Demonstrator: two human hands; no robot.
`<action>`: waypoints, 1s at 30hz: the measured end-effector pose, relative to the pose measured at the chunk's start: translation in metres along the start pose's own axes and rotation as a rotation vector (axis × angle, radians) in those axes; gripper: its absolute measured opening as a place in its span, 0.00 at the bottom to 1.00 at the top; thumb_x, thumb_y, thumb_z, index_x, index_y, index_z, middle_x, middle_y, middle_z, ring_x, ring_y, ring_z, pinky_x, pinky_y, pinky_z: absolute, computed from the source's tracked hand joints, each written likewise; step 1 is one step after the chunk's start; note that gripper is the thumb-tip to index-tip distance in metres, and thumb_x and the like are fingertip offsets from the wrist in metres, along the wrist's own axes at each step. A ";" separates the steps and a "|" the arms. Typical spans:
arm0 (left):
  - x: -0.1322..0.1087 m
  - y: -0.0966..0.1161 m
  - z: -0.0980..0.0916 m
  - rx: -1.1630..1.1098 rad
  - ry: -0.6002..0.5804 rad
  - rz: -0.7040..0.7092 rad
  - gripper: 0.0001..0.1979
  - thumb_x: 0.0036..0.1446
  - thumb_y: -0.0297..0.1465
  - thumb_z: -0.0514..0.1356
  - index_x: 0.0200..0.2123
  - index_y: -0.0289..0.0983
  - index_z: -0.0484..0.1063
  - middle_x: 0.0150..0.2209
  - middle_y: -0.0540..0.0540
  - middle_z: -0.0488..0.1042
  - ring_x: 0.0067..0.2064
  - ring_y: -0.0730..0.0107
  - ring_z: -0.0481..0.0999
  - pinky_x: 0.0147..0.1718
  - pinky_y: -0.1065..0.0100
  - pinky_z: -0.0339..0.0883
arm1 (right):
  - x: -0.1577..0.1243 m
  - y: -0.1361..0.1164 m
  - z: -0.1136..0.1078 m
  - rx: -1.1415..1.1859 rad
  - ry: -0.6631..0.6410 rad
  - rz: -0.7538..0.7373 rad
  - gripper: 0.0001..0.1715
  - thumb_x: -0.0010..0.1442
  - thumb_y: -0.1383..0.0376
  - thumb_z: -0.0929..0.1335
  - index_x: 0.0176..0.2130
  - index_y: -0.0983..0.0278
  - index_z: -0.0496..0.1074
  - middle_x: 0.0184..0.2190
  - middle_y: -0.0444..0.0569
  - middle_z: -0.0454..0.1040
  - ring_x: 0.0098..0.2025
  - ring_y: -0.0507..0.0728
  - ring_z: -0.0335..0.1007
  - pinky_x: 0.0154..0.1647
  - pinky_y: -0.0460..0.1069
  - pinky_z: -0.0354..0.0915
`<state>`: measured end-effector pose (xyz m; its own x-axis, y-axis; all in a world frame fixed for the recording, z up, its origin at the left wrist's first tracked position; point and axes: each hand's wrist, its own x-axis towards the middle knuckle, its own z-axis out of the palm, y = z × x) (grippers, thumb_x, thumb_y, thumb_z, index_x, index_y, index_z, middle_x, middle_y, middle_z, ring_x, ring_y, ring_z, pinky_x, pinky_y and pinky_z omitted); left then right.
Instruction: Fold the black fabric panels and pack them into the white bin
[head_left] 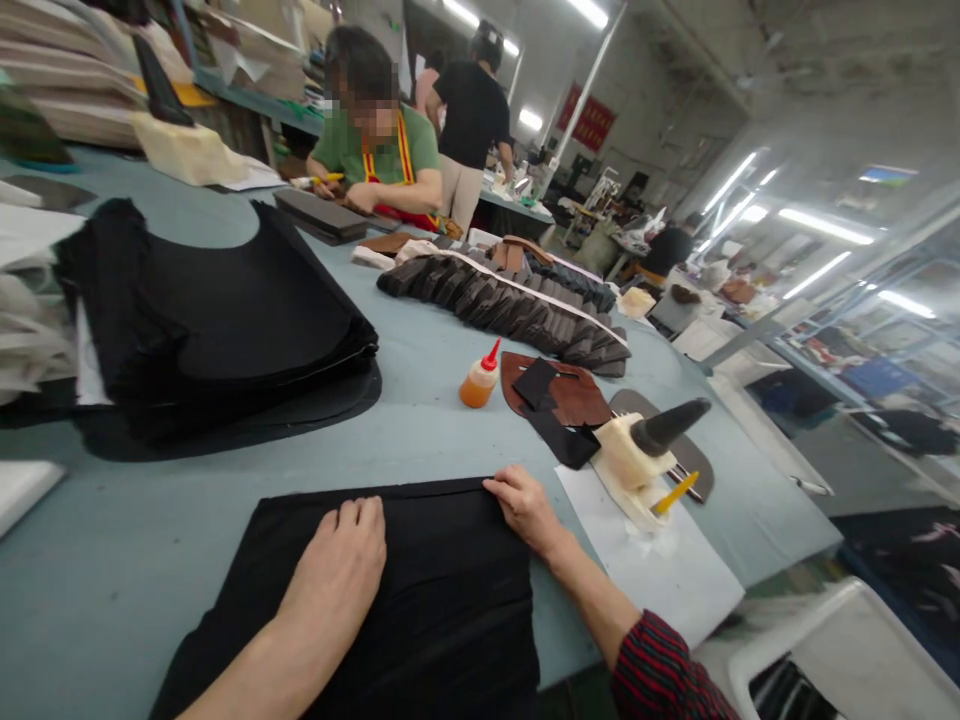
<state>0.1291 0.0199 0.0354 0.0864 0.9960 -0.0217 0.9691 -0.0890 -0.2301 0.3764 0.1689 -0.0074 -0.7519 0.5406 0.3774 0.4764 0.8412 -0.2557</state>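
Note:
Black fabric lies in front of me on the table, with a narrow folded strip along its far edge. My right hand pinches that edge at its far right corner between thumb and fingers. On the left part of the fabric rests my left hand, palm down, its fingers close together near the folded strip; their tips are partly hidden. Beyond my right hand stands a small glue bottle with orange liquid and a red nozzle. Brown leather pieces and black strips lie beside it.
A stack of black cut pieces lies at left. Bundled dark grey pieces stretch across the back. At right, a cream block holder with a black cone and yellow stick sits on white paper. A co-worker works opposite.

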 end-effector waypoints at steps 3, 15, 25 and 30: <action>0.008 0.007 -0.008 0.028 -0.039 -0.016 0.30 0.56 0.15 0.44 0.60 0.35 0.64 0.38 0.37 0.75 0.39 0.58 0.75 0.41 0.55 0.67 | 0.000 0.001 0.000 -0.092 -0.008 -0.090 0.16 0.65 0.73 0.60 0.46 0.66 0.74 0.35 0.52 0.72 0.37 0.55 0.63 0.37 0.50 0.66; 0.049 0.066 -0.042 0.044 -0.093 0.006 0.24 0.58 0.17 0.44 0.52 0.31 0.72 0.38 0.35 0.74 0.41 0.56 0.75 0.41 0.56 0.65 | 0.005 -0.007 -0.009 -0.342 -0.161 -0.242 0.14 0.67 0.70 0.59 0.48 0.70 0.71 0.35 0.54 0.71 0.36 0.57 0.60 0.34 0.52 0.62; 0.054 0.072 -0.036 0.004 -0.079 0.001 0.30 0.58 0.18 0.46 0.61 0.45 0.62 0.35 0.39 0.74 0.35 0.59 0.76 0.36 0.56 0.67 | -0.003 0.011 -0.033 -0.382 -0.132 -0.147 0.13 0.67 0.71 0.60 0.43 0.68 0.72 0.36 0.54 0.71 0.40 0.58 0.61 0.39 0.53 0.63; 0.045 0.073 -0.023 0.017 -0.017 -0.078 0.26 0.59 0.20 0.47 0.59 0.38 0.65 0.43 0.34 0.75 0.45 0.52 0.76 0.46 0.47 0.66 | 0.023 -0.020 -0.014 -0.240 -0.145 -0.116 0.16 0.66 0.74 0.59 0.49 0.66 0.70 0.40 0.54 0.71 0.41 0.57 0.63 0.41 0.52 0.66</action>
<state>0.2091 0.0585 0.0405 0.0064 0.9998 -0.0192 0.9687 -0.0109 -0.2481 0.3561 0.1651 0.0187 -0.8565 0.4481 0.2560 0.4648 0.8854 0.0053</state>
